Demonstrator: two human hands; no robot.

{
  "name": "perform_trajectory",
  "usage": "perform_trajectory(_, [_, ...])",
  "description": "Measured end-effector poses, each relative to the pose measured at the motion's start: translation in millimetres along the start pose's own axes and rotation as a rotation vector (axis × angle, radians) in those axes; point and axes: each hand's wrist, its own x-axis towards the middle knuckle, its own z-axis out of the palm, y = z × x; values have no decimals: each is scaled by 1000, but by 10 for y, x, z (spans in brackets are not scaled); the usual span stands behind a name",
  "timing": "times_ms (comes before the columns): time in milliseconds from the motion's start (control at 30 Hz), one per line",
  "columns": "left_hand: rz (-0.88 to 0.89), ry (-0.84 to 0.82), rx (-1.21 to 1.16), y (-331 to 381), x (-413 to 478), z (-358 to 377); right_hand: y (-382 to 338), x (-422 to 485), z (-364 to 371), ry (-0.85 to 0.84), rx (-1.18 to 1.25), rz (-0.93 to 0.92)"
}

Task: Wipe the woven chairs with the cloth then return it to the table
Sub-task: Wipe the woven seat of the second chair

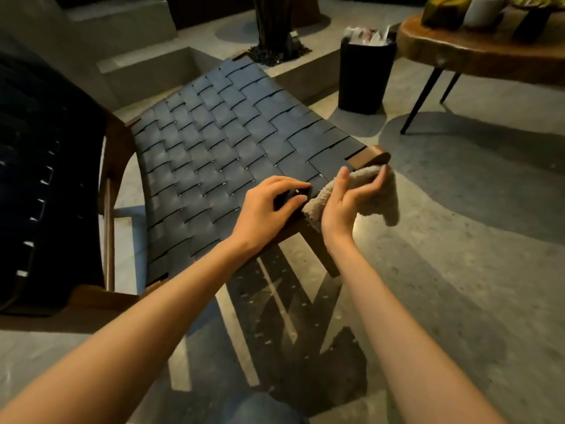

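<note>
Along the front rail of the woven chair, the right hand curls round the cloth. Soft, light and limp, it probably handles best bunched. The left hand grips the seat edge.

I can read no word, label, brand or number anywhere here. The packages on the tabletop at far right are too blurred for any print to be made out. The wrappers in the black bin show no legible lettering.
</note>
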Motion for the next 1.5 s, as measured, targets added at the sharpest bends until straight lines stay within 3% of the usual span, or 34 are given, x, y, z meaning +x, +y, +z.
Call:
perform_trajectory(133, [-29,-36,-57,-33,2,-5,-130,349,-31,12,-177,-160])
perform_trajectory(233, [-45,-42,-92,-38,3,-16,-154,480,-118,-4,-472,-362])
perform_trajectory(367, [-86,-36,-116,-16,0,-25,-196,590,-227,-192,-795,-551])
perform_trajectory(467, [-178,-86,-202,-18,29,-77,-335,653,-305,-336,-832,-734])
perform_trajectory(567, [-274,-190,-326,-57,63,-152,-446,511,-237,-532,-705,-832])
perform_trajectory(633, [-306,-187,-345,-82,43,-185,-457,390,-149,-595,-612,-737])
perform_trajectory(733, [-247,-185,-123,-144,3,-156,-421,330,-70,-565,-624,-585])
perform_trajectory(867, [-236,-249,106,-282,-14,-92,-290,289,20,-485,-1219,-757])
perform_trajectory(933, [-245,-217,141,-374,-16,-96,-245,283,111,-479,-1341,-735])
perform_trajectory(1067, [-230,-194,131,-439,25,-161,-280,310,142,-472,-1302,-706])
perform_trajectory(1200, [-284,-339,124,-352,126,-325,-438,292,131,-532,-1230,-616])
perform_trajectory(1267, [-342,-476,173,-262,250,-466,-547,298,138,-602,-1209,-497])
perform_trajectory(1367, [-399,-756,322,-10,455,-702,-839,442,153,-794,-1162,-129])
perform_trajectory(1433, [-448,-774,288,213,537,-931,-1128,566,191,-950,-1188,50])
perform_trajectory(1500, [-530,-705,177,475,575,-1236,-1467,625,200,-1005,-1167,116])
